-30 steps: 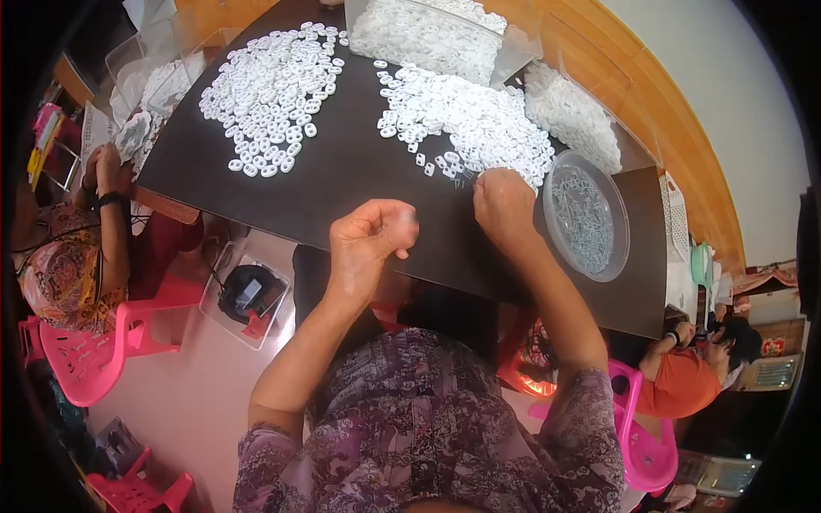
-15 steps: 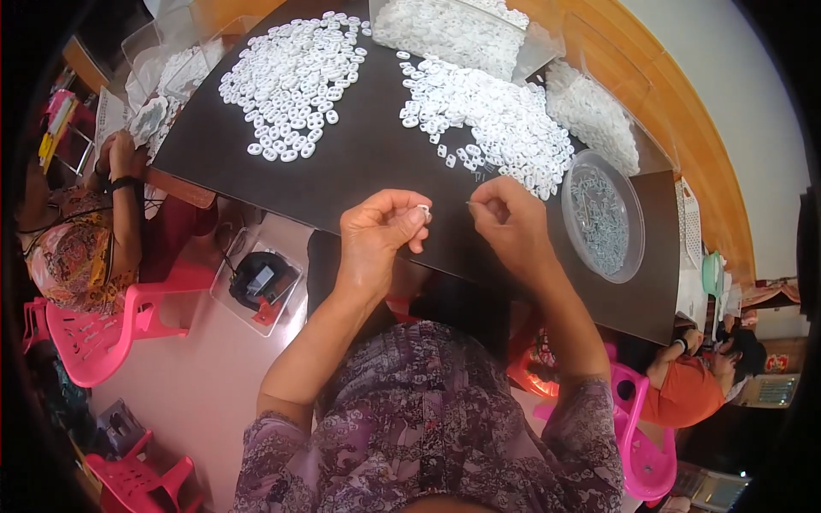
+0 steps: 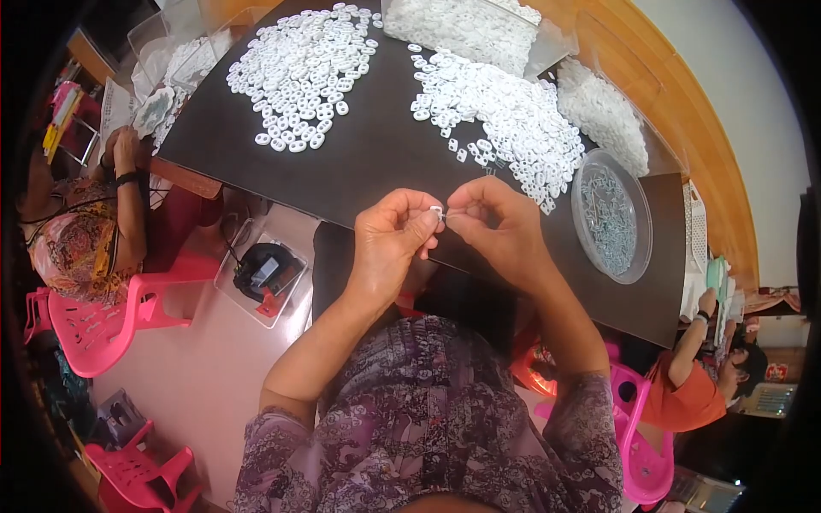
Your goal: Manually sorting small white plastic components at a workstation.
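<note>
My left hand (image 3: 386, 239) pinches a small white plastic piece (image 3: 437, 210) between thumb and forefinger, just over the table's near edge. Against it comes my right hand (image 3: 503, 224), its thumb and forefinger closed on a thin metal pin, mostly hidden by the fingertips. A heap of white oval two-holed pieces (image 3: 299, 68) lies at the far left of the dark table (image 3: 342, 179). Smaller white pieces (image 3: 505, 111) are heaped beyond my right hand. To the right stands a round clear tub (image 3: 647, 239) with many thin grey metal pins (image 3: 609, 222) inside.
Clear bins of white parts (image 3: 457, 34) stand along the far edge, another (image 3: 603, 115) at right. A person (image 3: 90, 231) sits at left near a pink chair (image 3: 103, 333); another person in orange (image 3: 684, 385) is at right. A tray with a black device (image 3: 265, 274) lies below.
My right hand has moved left, bringing its fingertips up to the white piece in my left hand. The view has shifted slightly. The person in orange has raised an arm.
</note>
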`<state>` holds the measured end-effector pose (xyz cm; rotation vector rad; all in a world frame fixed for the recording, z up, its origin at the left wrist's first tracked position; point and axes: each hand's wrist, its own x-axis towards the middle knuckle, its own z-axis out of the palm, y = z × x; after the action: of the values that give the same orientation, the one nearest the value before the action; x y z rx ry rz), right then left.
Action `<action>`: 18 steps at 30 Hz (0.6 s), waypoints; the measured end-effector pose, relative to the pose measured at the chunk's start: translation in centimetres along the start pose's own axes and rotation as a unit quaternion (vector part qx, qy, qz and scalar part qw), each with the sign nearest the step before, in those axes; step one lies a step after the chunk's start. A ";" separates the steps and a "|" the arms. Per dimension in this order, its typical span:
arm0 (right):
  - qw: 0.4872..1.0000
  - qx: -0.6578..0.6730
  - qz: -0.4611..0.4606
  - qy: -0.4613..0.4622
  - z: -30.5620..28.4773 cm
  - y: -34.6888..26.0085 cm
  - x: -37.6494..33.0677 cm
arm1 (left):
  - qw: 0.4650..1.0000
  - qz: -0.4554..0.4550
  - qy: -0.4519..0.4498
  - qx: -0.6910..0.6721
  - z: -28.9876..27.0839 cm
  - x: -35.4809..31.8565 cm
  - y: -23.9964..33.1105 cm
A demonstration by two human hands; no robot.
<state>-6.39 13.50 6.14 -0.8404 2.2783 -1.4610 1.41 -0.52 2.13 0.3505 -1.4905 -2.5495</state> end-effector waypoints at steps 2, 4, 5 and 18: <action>1.000 -0.017 0.002 -0.006 0.0 0.1 0.1 | 1.000 0.000 0.001 0.018 0.0 -0.1 0.0; 1.000 -0.029 -0.003 -0.005 0.1 -0.1 0.1 | 1.000 -0.003 0.001 0.019 0.0 -0.2 -0.1; 0.999 -0.042 -0.007 -0.004 0.1 -0.2 0.1 | 1.000 -0.002 0.001 0.019 -0.1 -0.2 -0.1; 0.999 -0.038 0.007 -0.013 0.3 0.1 0.3 | 0.999 0.013 0.013 0.041 -0.2 -0.2 -0.4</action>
<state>-6.48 13.12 5.88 -0.8576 2.3283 -1.3559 1.68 -0.44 1.70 0.3706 -1.5830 -2.4595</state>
